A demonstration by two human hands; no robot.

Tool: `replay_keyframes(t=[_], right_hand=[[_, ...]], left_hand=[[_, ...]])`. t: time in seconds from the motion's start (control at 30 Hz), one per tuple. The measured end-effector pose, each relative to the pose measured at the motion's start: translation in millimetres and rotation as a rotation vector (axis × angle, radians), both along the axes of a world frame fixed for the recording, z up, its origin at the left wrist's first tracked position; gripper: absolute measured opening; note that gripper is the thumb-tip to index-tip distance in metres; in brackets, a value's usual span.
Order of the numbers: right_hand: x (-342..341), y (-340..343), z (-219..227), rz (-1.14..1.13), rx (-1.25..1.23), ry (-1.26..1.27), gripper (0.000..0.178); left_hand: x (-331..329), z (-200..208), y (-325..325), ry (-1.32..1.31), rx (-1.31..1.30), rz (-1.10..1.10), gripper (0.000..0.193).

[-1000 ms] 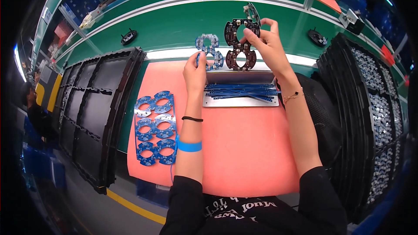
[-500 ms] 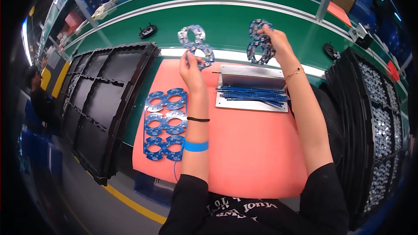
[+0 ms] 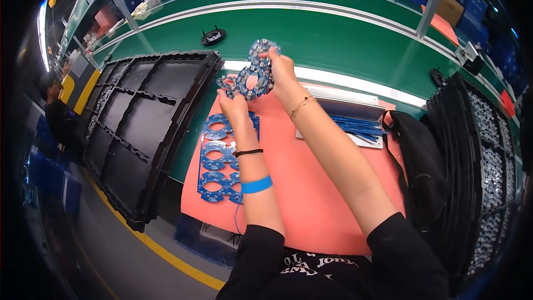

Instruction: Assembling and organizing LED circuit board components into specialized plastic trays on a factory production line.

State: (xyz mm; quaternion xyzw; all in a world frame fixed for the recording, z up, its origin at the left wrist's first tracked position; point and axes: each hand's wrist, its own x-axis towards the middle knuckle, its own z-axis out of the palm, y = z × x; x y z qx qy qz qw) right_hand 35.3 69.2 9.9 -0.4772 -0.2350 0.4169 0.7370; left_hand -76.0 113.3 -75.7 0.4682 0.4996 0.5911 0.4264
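R hand [image 3: 282, 69] pinching blue boards [image 3: 256, 70] nr top, up nr mat's [image 3: 311, 189] far L corner. L hand [image 3: 234, 105] gripping 2nd board [image 3: 225, 82] just L; contact betw. them unclear. Risk: edges cd knock if hands meet fast; loose pinch cd drop boards on panel [image 3: 212, 165].

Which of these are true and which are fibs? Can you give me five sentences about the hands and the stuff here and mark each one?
1. The left hand and the right hand are both lifted off the pink mat. True.
2. The right hand is empty. False: it holds blue ring-shaped boards.
3. Blue strips lie in a silver metal holder. True.
4. The black bag is left of the pink mat. False: it is on the right.
5. A blue sheet with oval holes lies on the pink mat. True.
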Motion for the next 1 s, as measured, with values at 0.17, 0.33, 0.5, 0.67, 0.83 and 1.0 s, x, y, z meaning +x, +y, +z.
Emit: replay_keyframes(t=[0.17,0.33,0.5,0.67,0.83,1.0], right_hand=[[6,0,-20,-0.08,-0.03,0.231,0.042],[2,4,-36,0.016,-0.132,0.239,0.043],[-15,-5,-20,-0.064,-0.212,0.158,0.041],[2,-7,-22,-0.014,-0.25,-0.073,0.037],[-3,-12,-9,-0.067,-0.365,-0.413,0.038],[46,1,9,-0.02,-0.203,-0.584,0.033]], left_hand=[[18,44,-41,0.045,-0.065,0.079,0.077],[15,32,-31,-0.005,0.025,0.22,0.066],[8,41,-35,-0.244,0.093,0.206,0.058],[12,57,-49,-0.452,0.009,0.149,0.054],[6,42,-38,-0.458,0.012,0.161,0.055],[14,43,-40,-0.54,-0.058,0.051,0.051]])
